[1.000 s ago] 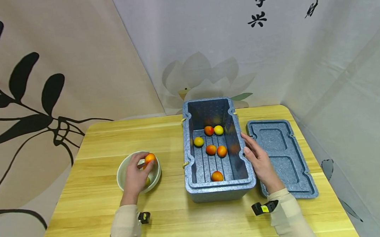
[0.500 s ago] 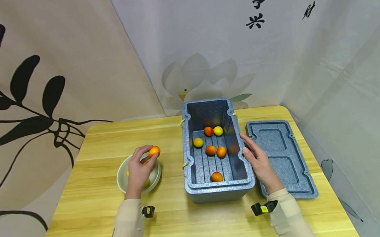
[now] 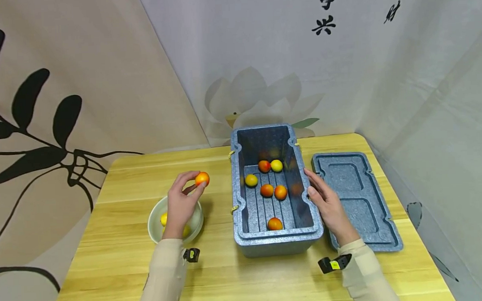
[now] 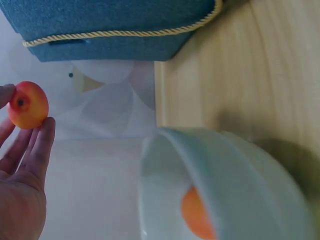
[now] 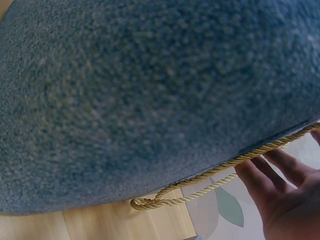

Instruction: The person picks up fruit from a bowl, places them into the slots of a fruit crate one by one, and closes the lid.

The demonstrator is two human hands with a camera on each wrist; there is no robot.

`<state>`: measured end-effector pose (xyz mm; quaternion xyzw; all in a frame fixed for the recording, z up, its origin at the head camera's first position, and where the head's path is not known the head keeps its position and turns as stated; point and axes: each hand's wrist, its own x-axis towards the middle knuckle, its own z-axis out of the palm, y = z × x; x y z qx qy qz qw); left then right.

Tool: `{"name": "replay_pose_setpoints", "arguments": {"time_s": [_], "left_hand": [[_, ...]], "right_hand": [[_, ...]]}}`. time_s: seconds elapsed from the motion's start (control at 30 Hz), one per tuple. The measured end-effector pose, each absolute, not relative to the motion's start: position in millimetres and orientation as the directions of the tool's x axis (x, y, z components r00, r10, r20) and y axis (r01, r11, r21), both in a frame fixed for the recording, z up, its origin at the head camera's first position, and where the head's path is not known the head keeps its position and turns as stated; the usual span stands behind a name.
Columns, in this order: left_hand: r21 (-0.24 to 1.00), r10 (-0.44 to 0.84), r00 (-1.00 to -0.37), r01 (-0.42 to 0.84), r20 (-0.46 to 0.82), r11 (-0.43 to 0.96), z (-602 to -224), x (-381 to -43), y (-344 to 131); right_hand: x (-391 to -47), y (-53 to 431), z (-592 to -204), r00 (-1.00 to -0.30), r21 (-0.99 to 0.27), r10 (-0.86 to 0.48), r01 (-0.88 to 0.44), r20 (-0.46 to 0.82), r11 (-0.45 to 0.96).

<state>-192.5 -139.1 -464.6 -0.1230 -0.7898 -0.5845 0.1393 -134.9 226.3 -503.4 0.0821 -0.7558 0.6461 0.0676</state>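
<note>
Between thumb and fingertips, my left hand [image 3: 183, 204] pinches a small orange-red fruit [image 3: 202, 179], much like an apricot, above the far right rim of a pale bowl [image 3: 152, 224]. A dark dimple shows on this fruit [image 4: 29, 105] in the left wrist view. Inside the bowl are a yellow fruit [image 3: 163, 219] and an orange one [image 4: 197, 215]; my hand hides part of it. My right hand [image 3: 331, 209] rests with extended fingers against the right side of a grey-blue foam box [image 3: 269, 249], beside its gold rope handle [image 5: 220, 170]. Several red-orange and yellow fruits [image 3: 274, 224] lie apart on the box floor.
The box's lid [image 3: 367, 221] lies flat on the wooden table [image 3: 214, 282], just right of the box. Another rope handle [image 4: 125, 34] runs along the box's left side. A printed cloth [image 3: 257, 55] hangs behind the table.
My left hand has lifted the orange-red fruit out of the bowl and moved it forward and right, toward the box. My right hand has stayed at the box's side.
</note>
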Motion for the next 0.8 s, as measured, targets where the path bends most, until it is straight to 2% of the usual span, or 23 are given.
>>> {"name": "replay_pose_setpoints", "arguments": {"time_s": [0.33, 0.8], "left_hand": [[0.863, 0.089, -0.904, 0.425, 0.418, 0.273, -444, -207, -123], [0.832, 0.097, -0.866, 0.498, 0.490, 0.244, -430, -216, -110]], "right_hand": [[-136, 226, -504, -0.976, -0.965, -0.039, -0.217, 0.214, 0.145], [-135, 226, -504, -0.979, -0.968, -0.029, -0.204, 0.202, 0.147]]}}
